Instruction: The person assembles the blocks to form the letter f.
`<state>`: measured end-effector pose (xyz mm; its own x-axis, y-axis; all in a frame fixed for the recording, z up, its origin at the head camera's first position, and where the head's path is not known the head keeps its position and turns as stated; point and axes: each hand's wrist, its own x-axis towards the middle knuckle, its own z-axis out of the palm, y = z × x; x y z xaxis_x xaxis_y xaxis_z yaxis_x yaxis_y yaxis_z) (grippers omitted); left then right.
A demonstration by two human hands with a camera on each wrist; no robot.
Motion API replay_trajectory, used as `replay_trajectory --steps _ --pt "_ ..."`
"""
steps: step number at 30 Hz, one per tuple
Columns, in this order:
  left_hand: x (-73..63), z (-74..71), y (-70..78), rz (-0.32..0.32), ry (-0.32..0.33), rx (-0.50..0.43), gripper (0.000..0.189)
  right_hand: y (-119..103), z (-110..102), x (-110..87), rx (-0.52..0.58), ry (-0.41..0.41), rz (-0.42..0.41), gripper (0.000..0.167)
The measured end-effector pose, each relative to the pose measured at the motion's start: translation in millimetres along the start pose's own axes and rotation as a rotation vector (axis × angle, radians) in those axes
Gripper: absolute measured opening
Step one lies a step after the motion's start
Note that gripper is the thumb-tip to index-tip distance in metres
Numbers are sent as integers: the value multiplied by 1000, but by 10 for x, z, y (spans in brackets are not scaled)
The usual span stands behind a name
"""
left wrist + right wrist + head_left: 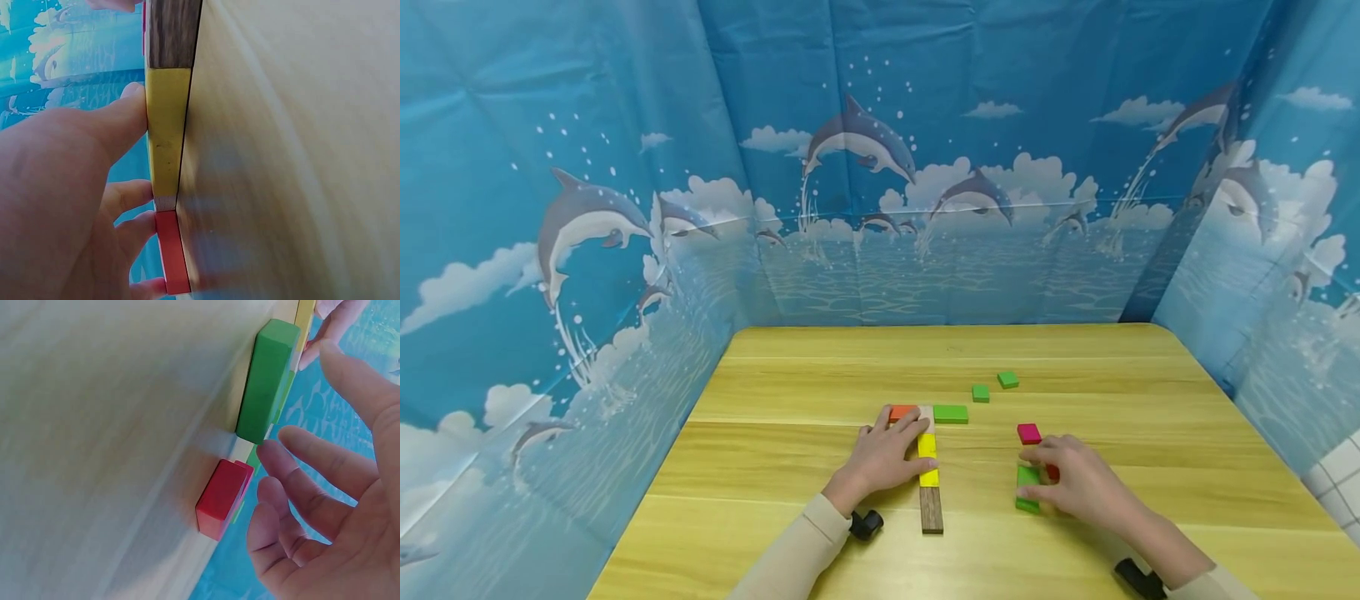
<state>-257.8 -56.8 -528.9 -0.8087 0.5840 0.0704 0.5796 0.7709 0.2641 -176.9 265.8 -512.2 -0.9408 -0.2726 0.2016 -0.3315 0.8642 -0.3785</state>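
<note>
My left hand (887, 458) rests with spread fingers on a row of flat blocks. Its thumb touches the yellow part (167, 134), while other fingertips lie at the orange-red block (173, 253) and the pale wooden block (927, 411). A dark brown wooden block (932, 510) forms the near end of the row. Over on the right, my right hand (1075, 479) hovers close over a green rectangular block (269, 381), thumb and fingers apart around it. Below those fingers in the right wrist view stands a red block (220, 494), partly hidden by the hand in the head view.
Another green block (951, 414) extends right from the pale block. A magenta block (1029, 433) lies just beyond my right hand. Farther back are two small green squares, one nearer (981, 393) and one farther (1008, 380). A dolphin-print curtain (880, 275) surrounds the wooden table (775, 467).
</note>
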Motion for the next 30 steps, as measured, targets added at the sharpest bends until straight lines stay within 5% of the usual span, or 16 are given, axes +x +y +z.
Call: replay_trajectory --steps 24,30 --pt "13 16 -1 -16 -16 17 74 -36 82 -62 -19 8 -6 58" --pt "11 5 -5 -13 -10 18 74 -79 93 -56 72 -7 -7 54"
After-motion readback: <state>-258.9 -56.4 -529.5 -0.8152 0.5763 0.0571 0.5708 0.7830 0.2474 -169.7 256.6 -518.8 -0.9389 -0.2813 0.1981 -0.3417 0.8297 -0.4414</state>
